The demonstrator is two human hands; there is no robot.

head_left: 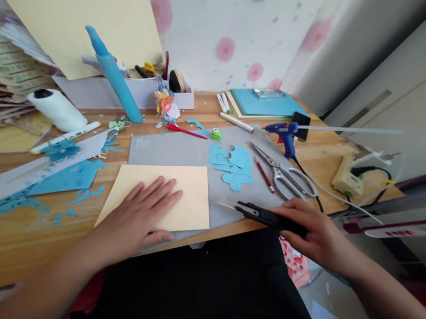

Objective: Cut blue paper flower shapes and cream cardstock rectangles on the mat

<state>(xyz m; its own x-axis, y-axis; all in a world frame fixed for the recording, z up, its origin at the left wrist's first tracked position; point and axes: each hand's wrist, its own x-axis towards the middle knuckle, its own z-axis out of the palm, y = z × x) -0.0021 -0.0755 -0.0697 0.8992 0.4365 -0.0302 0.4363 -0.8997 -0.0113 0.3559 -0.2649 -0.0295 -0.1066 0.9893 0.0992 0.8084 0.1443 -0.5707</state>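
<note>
My left hand [139, 218] lies flat, fingers spread, on a pale orange sheet of paper [190, 187] near the table's front edge. The sheet rests partly on a grey cutting mat [175, 149]. My right hand [315, 231] is closed around a black utility knife [264, 215], its blade end pointing left toward the sheet's right edge. The knife hovers low over the mat's front right corner. Blue paper cut-outs [233, 164] lie on the mat just behind the knife.
Scissors [284, 176], a red pencil [264, 174] and a blue glue gun [286, 135] lie at the right. Blue scraps [67, 178], a white marker [64, 137], a blue tube [116, 78] and a white thread spool [58, 109] crowd the left. A power strip [345, 178] sits at the far right edge.
</note>
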